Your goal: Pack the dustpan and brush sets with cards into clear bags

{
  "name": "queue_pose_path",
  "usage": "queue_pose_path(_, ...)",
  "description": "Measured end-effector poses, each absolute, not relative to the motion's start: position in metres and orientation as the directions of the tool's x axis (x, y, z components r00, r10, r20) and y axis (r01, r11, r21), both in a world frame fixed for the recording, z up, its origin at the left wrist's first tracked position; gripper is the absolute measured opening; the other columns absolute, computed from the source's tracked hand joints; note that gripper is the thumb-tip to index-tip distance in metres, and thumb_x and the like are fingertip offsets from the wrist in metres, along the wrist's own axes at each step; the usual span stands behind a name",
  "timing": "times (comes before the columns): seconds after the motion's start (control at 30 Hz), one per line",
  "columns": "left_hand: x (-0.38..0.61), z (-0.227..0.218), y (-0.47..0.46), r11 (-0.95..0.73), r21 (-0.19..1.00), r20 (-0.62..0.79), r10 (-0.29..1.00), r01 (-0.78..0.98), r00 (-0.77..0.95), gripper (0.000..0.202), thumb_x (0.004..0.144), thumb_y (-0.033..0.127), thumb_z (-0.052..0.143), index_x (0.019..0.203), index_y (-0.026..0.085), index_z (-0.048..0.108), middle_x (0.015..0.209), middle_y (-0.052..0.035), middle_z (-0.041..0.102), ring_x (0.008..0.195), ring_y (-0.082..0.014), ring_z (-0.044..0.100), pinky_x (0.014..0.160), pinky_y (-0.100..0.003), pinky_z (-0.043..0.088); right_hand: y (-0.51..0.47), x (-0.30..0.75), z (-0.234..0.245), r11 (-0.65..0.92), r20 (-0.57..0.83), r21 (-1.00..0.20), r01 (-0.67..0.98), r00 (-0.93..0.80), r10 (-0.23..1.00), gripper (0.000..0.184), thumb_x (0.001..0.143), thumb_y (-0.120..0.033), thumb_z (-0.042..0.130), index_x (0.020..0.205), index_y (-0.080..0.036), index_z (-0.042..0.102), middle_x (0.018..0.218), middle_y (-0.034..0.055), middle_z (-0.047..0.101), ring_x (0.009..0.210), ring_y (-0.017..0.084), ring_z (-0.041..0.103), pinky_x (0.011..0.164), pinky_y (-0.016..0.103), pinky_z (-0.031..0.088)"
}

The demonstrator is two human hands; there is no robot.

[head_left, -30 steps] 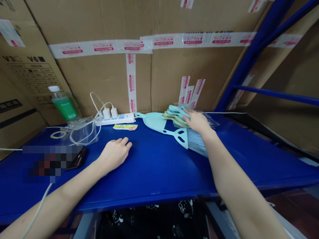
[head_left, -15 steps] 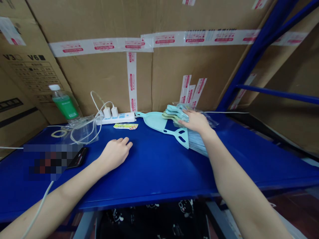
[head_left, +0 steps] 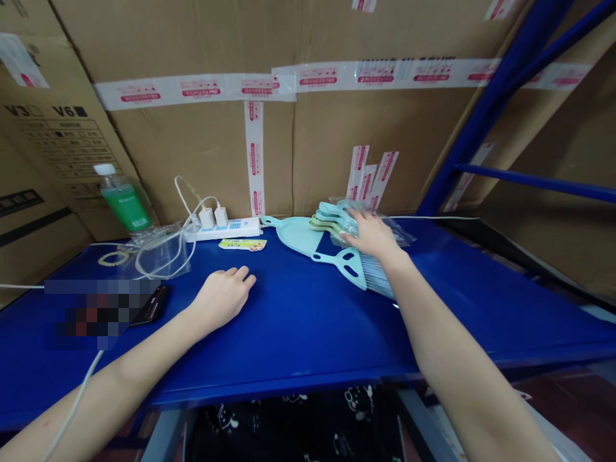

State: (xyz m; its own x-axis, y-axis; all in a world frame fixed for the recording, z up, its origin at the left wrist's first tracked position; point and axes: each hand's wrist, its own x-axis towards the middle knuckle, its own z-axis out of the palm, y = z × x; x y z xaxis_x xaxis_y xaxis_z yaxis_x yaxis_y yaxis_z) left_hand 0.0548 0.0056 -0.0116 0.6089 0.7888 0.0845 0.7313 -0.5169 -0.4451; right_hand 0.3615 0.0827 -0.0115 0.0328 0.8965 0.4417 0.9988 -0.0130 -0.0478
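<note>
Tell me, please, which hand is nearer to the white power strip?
Left. The left hand lies flat just in front of the power strip; the right hand rests well to its right, on stacked dustpans.

Right hand (head_left: 371, 234) lies slightly further left on the stack of pastel handles (head_left: 332, 221) than one second ago, its fingers now spread over their upper ends. The teal hand brush (head_left: 344, 262) beside the wrist sits a little nearer the dustpan (head_left: 298, 234).
</note>
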Motion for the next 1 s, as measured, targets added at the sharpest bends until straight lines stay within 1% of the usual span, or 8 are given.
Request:
queue_pose_path(0.1, 0.055, -0.011, 0.005, -0.52, -0.448, 0.072, 0.79, 0.727, 0.609, 0.022, 0.086, 0.011, 0.04, 0.085, 0.015, 0.061, 0.08, -0.007, 0.06, 0.07, -0.0206, 0.06, 0.057, -0.03, 0.042, 0.085, 0.363, -0.015, 0.047, 0.479, -0.029, 0.999, -0.027, 0.877, 0.059, 0.077, -0.033, 0.054, 0.134, -0.018, 0.043, 0.121, 0.0157, 0.059, 0.105, 0.035, 0.055, 0.083, 0.045, 0.046)
queue_pose_path(0.27, 0.055, -0.011, 0.006, -0.522, -0.451, 0.058, 0.792, 0.724, 0.607, 0.022, 0.087, 0.012, 0.04, 0.087, 0.015, 0.061, 0.081, -0.0071, 0.06, 0.07, -0.021, 0.06, 0.057, -0.031, 0.043, 0.085, 0.359, -0.014, 0.114, 0.485, -0.015, 0.993, -0.093, 0.87, 0.06, 0.077, -0.025, 0.051, 0.135, -0.014, 0.041, 0.126, 0.0153, 0.055, 0.108, 0.034, 0.052, 0.088, 0.045, 0.044)
queue_pose_path(0.4, 0.055, -0.011, 0.006, -0.521, -0.452, 0.052, 0.795, 0.724, 0.605, 0.022, 0.087, 0.011, 0.039, 0.087, 0.015, 0.061, 0.081, -0.0073, 0.06, 0.071, -0.0206, 0.059, 0.058, -0.031, 0.044, 0.084, 0.356, -0.013, 0.159, 0.518, -0.013, 0.987, -0.13, 0.846, 0.059, 0.076, -0.023, 0.049, 0.135, -0.017, 0.041, 0.128, 0.0132, 0.055, 0.109, 0.034, 0.051, 0.088, 0.047, 0.043)
queue_pose_path(0.5, 0.055, -0.012, 0.005, -0.538, -0.44, 0.057, 0.782, 0.718, 0.621, 0.023, 0.086, 0.01, 0.04, 0.093, 0.016, 0.061, 0.083, -0.0076, 0.06, 0.075, -0.0207, 0.059, 0.061, -0.031, 0.045, 0.083, 0.354, -0.012, 0.17, 0.533, -0.006, 0.985, -0.14, 0.835, 0.059, 0.076, -0.024, 0.048, 0.135, -0.018, 0.042, 0.129, 0.0131, 0.053, 0.111, 0.034, 0.049, 0.088, 0.049, 0.043)
queue_pose_path(0.63, 0.058, -0.018, 0.006, -0.612, -0.382, 0.095, 0.719, 0.693, 0.688, 0.029, 0.087, 0.011, 0.038, 0.107, 0.016, 0.059, 0.093, -0.0083, 0.061, 0.084, -0.0208, 0.057, 0.069, -0.032, 0.047, 0.084, 0.353, -0.012, 0.178, 0.528, -0.003, 0.984, -0.15, 0.836, 0.063, 0.076, -0.025, 0.049, 0.138, -0.017, 0.038, 0.131, 0.0154, 0.05, 0.113, 0.035, 0.048, 0.089, 0.05, 0.043)
queue_pose_path(0.77, 0.062, -0.025, 0.011, -0.679, -0.331, 0.151, 0.647, 0.655, 0.747, 0.032, 0.091, 0.017, 0.034, 0.115, 0.018, 0.055, 0.105, -0.0086, 0.059, 0.09, -0.0197, 0.056, 0.079, -0.034, 0.046, 0.085, 0.353, -0.014, 0.205, 0.53, 0.003, 0.979, -0.176, 0.829, 0.064, 0.075, -0.025, 0.049, 0.138, -0.02, 0.036, 0.13, 0.014, 0.051, 0.113, 0.035, 0.049, 0.09, 0.05, 0.042)
queue_pose_path(0.87, 0.066, -0.026, 0.015, -0.697, -0.314, 0.16, 0.631, 0.645, 0.759, 0.033, 0.092, 0.017, 0.032, 0.118, 0.018, 0.054, 0.111, -0.0089, 0.058, 0.093, -0.0197, 0.057, 0.082, -0.035, 0.046, 0.086, 0.352, -0.015, 0.226, 0.514, 0.017, 0.974, -0.202, 0.833, 0.061, 0.076, -0.024, 0.048, 0.137, -0.018, 0.038, 0.124, 0.014, 0.055, 0.109, 0.034, 0.051, 0.089, 0.048, 0.043)
queue_pose_path(1.0, 0.073, -0.024, 0.018, -0.697, -0.309, 0.143, 0.638, 0.647, 0.756, 0.034, 0.09, 0.014, 0.035, 0.119, 0.017, 0.053, 0.112, -0.0099, 0.058, 0.094, -0.0209, 0.058, 0.081, -0.036, 0.046, 0.086, 0.349, -0.014, 0.228, 0.501, 0.033, 0.973, -0.213, 0.839, 0.056, 0.077, -0.023, 0.049, 0.132, -0.014, 0.044, 0.12, 0.0148, 0.058, 0.106, 0.033, 0.053, 0.088, 0.046, 0.043)
